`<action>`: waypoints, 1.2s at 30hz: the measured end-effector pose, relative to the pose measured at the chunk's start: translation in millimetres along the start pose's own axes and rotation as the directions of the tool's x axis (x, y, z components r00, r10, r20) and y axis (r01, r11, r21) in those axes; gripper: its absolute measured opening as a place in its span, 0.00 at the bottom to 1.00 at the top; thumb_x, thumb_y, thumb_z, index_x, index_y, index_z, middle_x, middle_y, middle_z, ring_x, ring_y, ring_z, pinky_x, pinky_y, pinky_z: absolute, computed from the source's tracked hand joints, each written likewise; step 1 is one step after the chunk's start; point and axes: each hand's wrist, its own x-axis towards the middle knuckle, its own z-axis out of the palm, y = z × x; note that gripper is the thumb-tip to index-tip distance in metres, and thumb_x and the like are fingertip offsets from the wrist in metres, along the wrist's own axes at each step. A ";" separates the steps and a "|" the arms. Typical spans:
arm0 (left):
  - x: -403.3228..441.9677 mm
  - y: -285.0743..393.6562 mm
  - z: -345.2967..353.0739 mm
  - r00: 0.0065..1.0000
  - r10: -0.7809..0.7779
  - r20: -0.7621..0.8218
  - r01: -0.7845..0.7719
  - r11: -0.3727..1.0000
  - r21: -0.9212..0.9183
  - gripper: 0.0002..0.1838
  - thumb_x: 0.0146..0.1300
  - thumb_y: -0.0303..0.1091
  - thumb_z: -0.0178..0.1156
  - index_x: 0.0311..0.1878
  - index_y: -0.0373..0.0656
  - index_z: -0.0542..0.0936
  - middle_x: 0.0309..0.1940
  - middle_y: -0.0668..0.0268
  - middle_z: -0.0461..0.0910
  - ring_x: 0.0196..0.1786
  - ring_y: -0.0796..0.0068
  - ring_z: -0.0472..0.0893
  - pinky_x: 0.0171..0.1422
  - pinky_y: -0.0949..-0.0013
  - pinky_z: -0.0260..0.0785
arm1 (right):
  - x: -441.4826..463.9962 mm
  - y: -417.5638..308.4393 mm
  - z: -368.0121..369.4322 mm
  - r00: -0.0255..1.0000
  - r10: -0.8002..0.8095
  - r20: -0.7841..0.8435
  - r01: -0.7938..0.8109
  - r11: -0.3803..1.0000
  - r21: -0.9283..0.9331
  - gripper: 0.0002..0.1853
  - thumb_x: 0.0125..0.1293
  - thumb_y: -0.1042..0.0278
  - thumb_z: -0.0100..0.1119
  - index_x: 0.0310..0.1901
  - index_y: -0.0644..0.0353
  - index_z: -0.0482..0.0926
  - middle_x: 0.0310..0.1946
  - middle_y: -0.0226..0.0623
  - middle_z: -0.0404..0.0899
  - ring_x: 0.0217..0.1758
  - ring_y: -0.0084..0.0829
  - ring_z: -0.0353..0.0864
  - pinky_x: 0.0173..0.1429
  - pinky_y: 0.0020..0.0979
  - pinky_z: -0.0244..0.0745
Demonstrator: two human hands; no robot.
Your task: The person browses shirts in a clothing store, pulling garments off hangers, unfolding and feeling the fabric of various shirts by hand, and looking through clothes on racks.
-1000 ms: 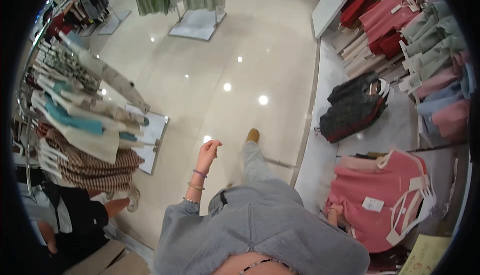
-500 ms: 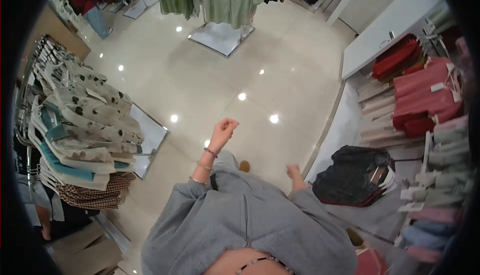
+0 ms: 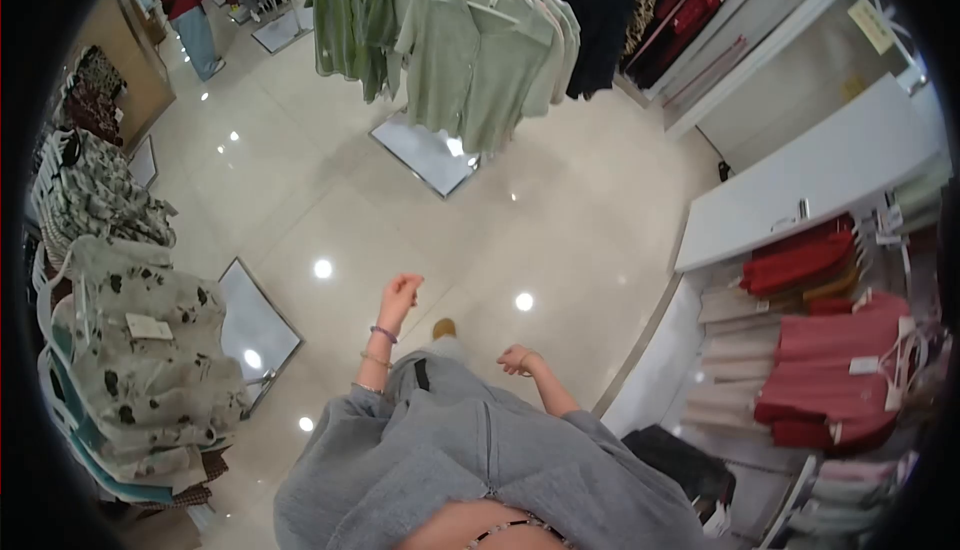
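My left hand point(image 3: 401, 297) hangs in the air in front of my waist, its fingers curled in and nothing showing in them. Bracelets circle that wrist. Further right, my right hand point(image 3: 517, 359) is held in front of my body with the fingers loosely closed, also with nothing visible in it. Neither hand touches any garment. Nearest on the left is a sheer floral blouse point(image 3: 150, 320) with a white tag, hanging on a rack. Ahead, a pale green short-sleeved shirt point(image 3: 475, 55) faces me on a white hanger.
Metal rack bases point(image 3: 425, 155) rest on the glossy tiled floor point(image 3: 420, 235). On the right stand a white panel point(image 3: 800, 175) with a handle, pink tops point(image 3: 835, 375) and a dark folded garment point(image 3: 680, 465). A person point(image 3: 185, 5) in a red top is at the far left.
The view has moved forward: the green shirts are nearer, and the side racks have slid down in view. My left hand has shifted left; my right hand has swung inward and forward.
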 end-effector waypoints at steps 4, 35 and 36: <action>113.9 83.8 14.9 0.982 0.165 -0.091 -0.166 0.986 0.000 0.10 0.61 0.39 0.58 0.36 0.42 0.78 0.20 0.75 0.68 0.24 0.86 0.67 0.29 0.80 0.62 | 45.3 -17.8 -101.2 0.894 -0.163 -0.417 0.243 0.959 0.147 0.13 0.61 0.62 0.54 0.39 0.64 0.78 0.27 0.37 0.81 0.28 0.24 0.79 0.27 0.25 0.71; 527.7 484.7 125.2 0.234 0.909 0.344 -0.731 -0.069 0.679 0.12 0.58 0.40 0.58 0.42 0.46 0.77 0.38 0.64 0.75 0.48 0.61 0.71 0.53 0.65 0.57 | 59.7 -480.9 -533.5 0.051 -0.416 -0.908 0.792 0.571 -0.217 0.10 0.54 0.68 0.66 0.33 0.65 0.77 0.23 0.31 0.73 0.25 0.19 0.65 0.32 0.20 0.62; 534.6 493.0 129.8 0.158 0.931 0.328 -0.742 -0.107 0.662 0.12 0.56 0.42 0.59 0.38 0.44 0.76 0.36 0.65 0.75 0.45 0.63 0.73 0.52 0.66 0.58 | 64.3 -484.8 -531.5 0.029 -0.373 -0.927 0.785 0.583 -0.210 0.10 0.55 0.68 0.66 0.33 0.64 0.78 0.23 0.28 0.74 0.26 0.18 0.66 0.31 0.19 0.61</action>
